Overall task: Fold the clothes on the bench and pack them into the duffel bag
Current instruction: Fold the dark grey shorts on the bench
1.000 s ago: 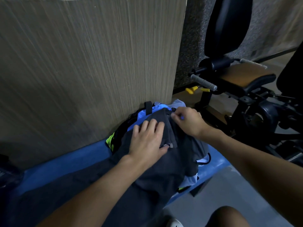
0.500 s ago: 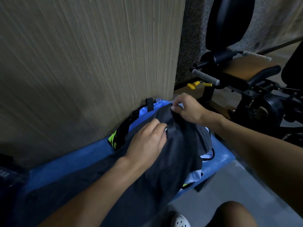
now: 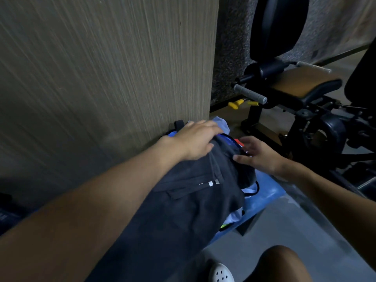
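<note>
Head view: dark garment (image 3: 189,204) under the flat left hand (image 3: 196,140) — spread right hand (image 3: 259,156) touches it at three o'clock; bag (image 3: 229,140) mostly hidden.

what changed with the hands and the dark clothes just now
The left hand slid from the middle of the dark garment to its far end, beside the light blue cloth. The right hand let go of the far edge and now rests, fingers spread, at the garment's right side. The garment is still draped over the blue bench.

Duffel bag (image 3: 228,140) mostly beneath the dark garment (image 3: 193,200) (only blue slivers in sight), white shoe (image 3: 220,273) partly off-frame below.
</note>
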`<state>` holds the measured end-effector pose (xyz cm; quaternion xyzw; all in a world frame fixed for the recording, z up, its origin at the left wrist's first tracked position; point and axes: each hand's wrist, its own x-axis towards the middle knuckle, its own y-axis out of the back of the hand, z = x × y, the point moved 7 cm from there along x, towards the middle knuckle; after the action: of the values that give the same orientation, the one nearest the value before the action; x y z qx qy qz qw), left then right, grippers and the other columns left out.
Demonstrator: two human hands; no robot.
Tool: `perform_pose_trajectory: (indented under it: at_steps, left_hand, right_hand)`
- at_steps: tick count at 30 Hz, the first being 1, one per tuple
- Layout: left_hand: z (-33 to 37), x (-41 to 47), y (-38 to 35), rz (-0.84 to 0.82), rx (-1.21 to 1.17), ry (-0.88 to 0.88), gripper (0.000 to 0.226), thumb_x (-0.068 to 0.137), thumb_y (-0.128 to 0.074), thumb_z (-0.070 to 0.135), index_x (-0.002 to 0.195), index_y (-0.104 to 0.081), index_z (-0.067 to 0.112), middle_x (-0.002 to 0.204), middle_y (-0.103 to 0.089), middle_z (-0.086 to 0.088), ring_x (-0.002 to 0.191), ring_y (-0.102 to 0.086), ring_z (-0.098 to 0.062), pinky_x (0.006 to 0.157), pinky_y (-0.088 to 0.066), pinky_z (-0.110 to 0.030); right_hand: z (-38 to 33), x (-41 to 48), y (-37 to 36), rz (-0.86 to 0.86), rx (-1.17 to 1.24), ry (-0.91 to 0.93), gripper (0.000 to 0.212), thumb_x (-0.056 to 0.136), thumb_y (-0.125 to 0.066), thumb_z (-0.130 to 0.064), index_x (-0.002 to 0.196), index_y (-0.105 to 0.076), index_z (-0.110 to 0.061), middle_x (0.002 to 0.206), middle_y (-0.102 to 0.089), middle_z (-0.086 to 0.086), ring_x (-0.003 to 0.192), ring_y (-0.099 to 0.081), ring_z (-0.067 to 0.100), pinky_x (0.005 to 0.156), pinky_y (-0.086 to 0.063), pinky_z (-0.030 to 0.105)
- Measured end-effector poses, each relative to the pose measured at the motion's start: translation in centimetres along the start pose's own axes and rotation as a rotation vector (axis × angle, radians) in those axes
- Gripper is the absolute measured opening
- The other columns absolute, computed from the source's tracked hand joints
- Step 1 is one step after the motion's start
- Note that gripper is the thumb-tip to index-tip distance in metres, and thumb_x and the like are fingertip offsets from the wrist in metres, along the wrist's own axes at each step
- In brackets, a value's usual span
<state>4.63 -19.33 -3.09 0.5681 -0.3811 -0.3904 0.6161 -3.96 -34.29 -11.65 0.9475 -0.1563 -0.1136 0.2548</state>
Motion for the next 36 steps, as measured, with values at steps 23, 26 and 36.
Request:
perform_pose_trajectory:
  at_steps: [23, 26, 36]
  left_hand:
    - [-0.1, 4.9, -3.2, -0.356, -0.017, 0.079, 0.076, 0.077, -0.053, 0.074, 0.145, -0.035, 0.045, 0.134, -0.057, 0.015, 0.128, -0.044, -0.021, 0.11, -0.021, -0.045]
    - [1.0, 5.0, -2.9, -0.295, -0.043, 0.004, 0.03, 0.089, -0.059, 0.055, 0.116, -0.06, 0.042, 0.098, -0.06, 0.024, 0.109, -0.048, -0.012, 0.106, -0.021, -0.042]
    - [0.4, -1.1, 1.8, -0.054, -0.002, -0.106, 0.013, 0.085, -0.07, 0.028, 0.081, -0.058, 0.026, 0.092, -0.062, 0.011, 0.098, -0.046, -0.007, 0.081, -0.017, -0.037]
  right_hand:
    - [-1.2, -2.5, 2.8, 0.123, -0.197, 0.229, 0.027, 0.089, -0.066, -0.013, 0.082, -0.049, -0.034, 0.082, -0.061, -0.005, 0.08, -0.058, 0.019, 0.073, -0.049, 0.037]
    - [-1.7, -3.2, 3.3, 0.141, -0.149, 0.225, 0.014, 0.089, -0.068, -0.015, 0.091, -0.057, -0.023, 0.086, -0.065, 0.001, 0.083, -0.062, 0.021, 0.078, -0.053, 0.045]
    - [-5.6, -9.0, 0.4, -0.068, -0.003, 0.263, 0.019, 0.083, -0.071, 0.0, 0.093, -0.061, -0.012, 0.084, -0.067, 0.009, 0.076, -0.066, 0.024, 0.071, -0.055, 0.038]
